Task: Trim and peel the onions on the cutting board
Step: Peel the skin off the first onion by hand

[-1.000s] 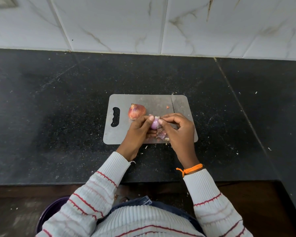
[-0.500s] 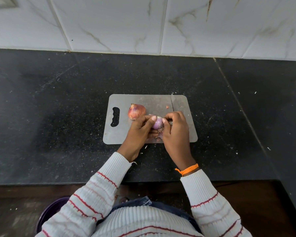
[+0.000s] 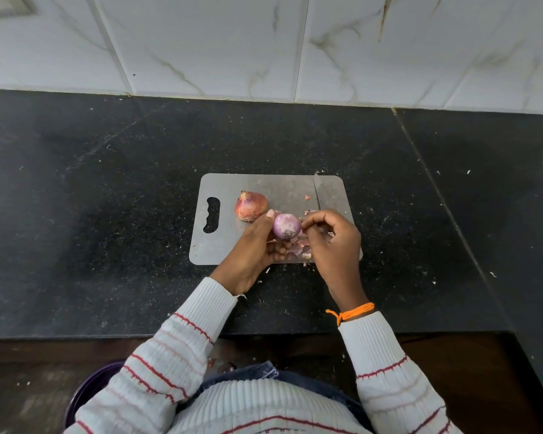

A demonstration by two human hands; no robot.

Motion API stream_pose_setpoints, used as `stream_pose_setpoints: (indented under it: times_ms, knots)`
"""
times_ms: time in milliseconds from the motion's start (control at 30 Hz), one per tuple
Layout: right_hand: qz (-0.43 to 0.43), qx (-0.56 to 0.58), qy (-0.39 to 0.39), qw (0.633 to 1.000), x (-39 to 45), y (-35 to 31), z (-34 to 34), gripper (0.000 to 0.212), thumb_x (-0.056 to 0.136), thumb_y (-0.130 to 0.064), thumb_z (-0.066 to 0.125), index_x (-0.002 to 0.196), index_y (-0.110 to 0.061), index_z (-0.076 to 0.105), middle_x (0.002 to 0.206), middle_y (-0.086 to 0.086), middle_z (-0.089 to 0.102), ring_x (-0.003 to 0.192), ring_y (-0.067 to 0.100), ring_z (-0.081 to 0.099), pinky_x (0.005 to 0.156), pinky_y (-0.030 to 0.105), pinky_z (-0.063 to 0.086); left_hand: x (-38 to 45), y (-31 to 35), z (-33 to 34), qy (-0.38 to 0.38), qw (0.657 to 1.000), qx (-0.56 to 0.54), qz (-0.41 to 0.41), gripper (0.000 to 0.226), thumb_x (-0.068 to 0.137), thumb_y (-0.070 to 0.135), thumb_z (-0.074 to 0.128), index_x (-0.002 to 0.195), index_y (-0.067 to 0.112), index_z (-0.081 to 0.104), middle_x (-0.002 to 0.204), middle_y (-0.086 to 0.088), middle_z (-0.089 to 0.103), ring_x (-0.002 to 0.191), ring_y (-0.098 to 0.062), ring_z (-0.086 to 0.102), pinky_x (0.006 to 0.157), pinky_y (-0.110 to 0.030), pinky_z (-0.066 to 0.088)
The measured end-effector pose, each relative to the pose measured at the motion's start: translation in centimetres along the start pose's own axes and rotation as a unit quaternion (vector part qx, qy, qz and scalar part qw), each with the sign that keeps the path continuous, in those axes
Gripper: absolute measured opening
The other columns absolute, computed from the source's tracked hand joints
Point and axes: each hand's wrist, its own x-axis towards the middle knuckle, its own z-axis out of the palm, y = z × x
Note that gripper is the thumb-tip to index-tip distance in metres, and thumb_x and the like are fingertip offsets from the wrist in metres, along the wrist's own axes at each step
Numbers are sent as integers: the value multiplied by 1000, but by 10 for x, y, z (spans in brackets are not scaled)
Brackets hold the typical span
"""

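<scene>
I am in the peeling step now. My left hand [image 3: 251, 245] holds the small onion [image 3: 286, 226] just above the board [image 3: 264, 186]. Its thumb and fingers curl round the left and under sides of it. The onion looks pale purple and smooth, so I think most of its dry skin is off. My right hand [image 3: 331, 238] is at the onion's right side. Its fingers [image 3: 314, 218] are bent in a pinch right at the onion's edge. I think they nip a bit of skin, but the bit is too small for me to be sure.

Loose peels [image 3: 297, 249] lie on the board under my hands. The big onion [image 3: 250, 205] sits on the board just left of my left thumb. It has all its brown skin and its top on, so it is not done. The knife [image 3: 323, 191] lies on the right part of the board, with its tip toward the wall.

Next I think I must pull the last skin off gently, and turn the onion to look for more. Then I set it down and pick up the knife to trim the big onion
</scene>
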Motion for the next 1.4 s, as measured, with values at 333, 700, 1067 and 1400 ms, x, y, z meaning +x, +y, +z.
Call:
stream_pose_setpoints:
  times_ms: [333,700,1067,1400]
  knots:
    - [42,91,-113,989,1,1,-3,21,80,-8,72,98,-17,68,99,2,69,94,8,64,77,17,52,1,-4,-6,1,999,43,-7,53,98,46,27,89,8,63,54,0,59,47,-7,51,47,-15,45]
    - [111,78,7,991,2,8,-3,9,89,-13,61,83,-19,62,84,-3,66,84,20,66,74,47,56,1,-9,-6,-89,992,80,25,20,95,9,47,111,13,58,73,-2,60,62,-6,55,58,-15,50]
    - [109,117,-27,987,3,6,-8,18,82,-17,51,67,-14,59,64,-4,58,64,10,52,59,22,42,3,-10,-11,-96,995,16,22,33,95,3,44,125,16,50,92,-8,62,73,-11,62,75,-23,56]
    - [11,71,-160,985,7,7,-17,30,90,2,53,104,-20,67,105,6,63,102,11,59,86,14,46,1,-11,-9,-81,989,105,72,24,89,29,50,110,23,61,82,7,64,63,-5,46,66,-26,38]
